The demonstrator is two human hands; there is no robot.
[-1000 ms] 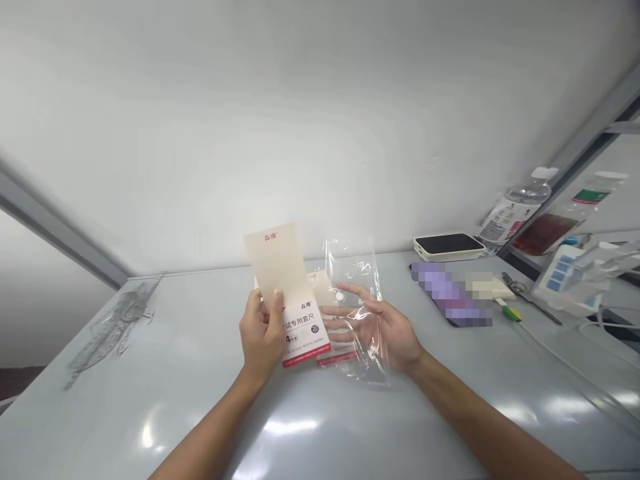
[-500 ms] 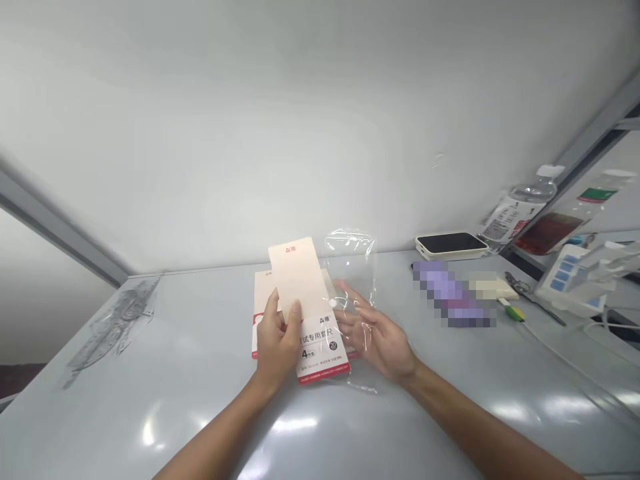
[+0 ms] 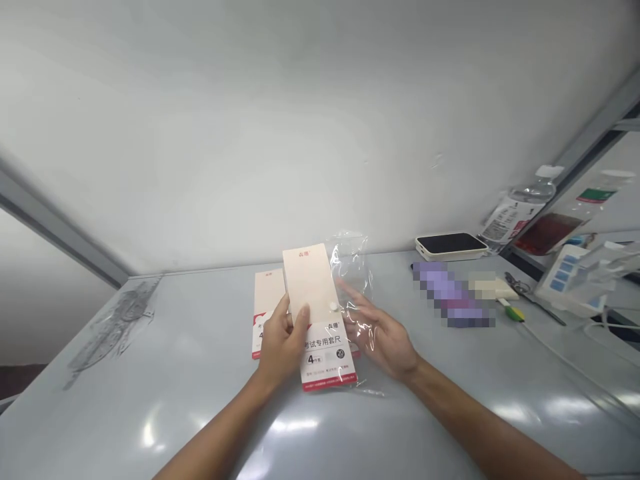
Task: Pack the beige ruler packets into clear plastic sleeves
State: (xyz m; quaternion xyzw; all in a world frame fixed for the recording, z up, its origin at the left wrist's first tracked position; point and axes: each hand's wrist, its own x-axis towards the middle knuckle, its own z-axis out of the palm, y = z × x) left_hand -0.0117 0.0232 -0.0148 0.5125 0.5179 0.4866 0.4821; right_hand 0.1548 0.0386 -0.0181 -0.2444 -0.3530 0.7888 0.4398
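Note:
My left hand grips a cream-and-white packet of an exam ruler set, marked "4" and "20", upright with its red-edged lower end near the table. A second, similar packet lies on the table just left of it, partly behind my left hand. My right hand is open, its fingers spread beside the held packet. A crumpled clear plastic bag stands behind the packet and lies across those fingers.
Right of the hands are a pixelated purple object, a black-topped cream device, scissors and a plastic bottle. A white box with blue squares and a cable sit at the right. A grey sketch marks the table's left side.
My left hand has carried the held packet to the right, away from the second packet, which now shows separately on the table. The clear bag has shifted slightly with my right hand.

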